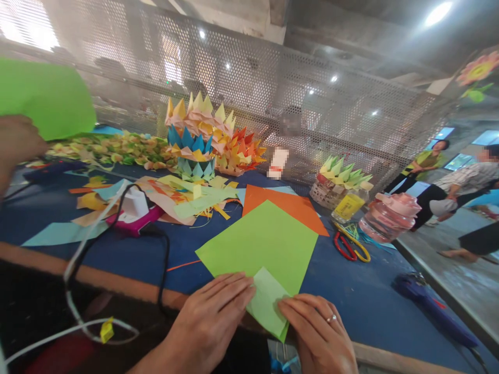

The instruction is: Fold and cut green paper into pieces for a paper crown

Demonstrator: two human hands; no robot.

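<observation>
A bright green paper sheet (pixel 259 239) lies turned like a diamond at the table's front edge. On its near corner rests a smaller light green paper piece (pixel 267 298), tilted over the edge. My left hand (pixel 212 311) presses its closed fingers onto the left side of these papers; its thumb is hidden. From the right, my right hand (pixel 319 327), with a ring on one finger, grips the light green piece near its right edge. Orange paper (pixel 288 205) sticks out behind the green sheet.
Paper scraps (pixel 202 195), a pink power strip (pixel 134 221) and cables lie left. Scissors (pixel 351 246), a pink bottle (pixel 390 215) and a blue glue gun (pixel 432 309) are right. Folded paper crowns (pixel 202 130) stand behind. Another person's hand (pixel 19 140) holds green paper (pixel 47 98).
</observation>
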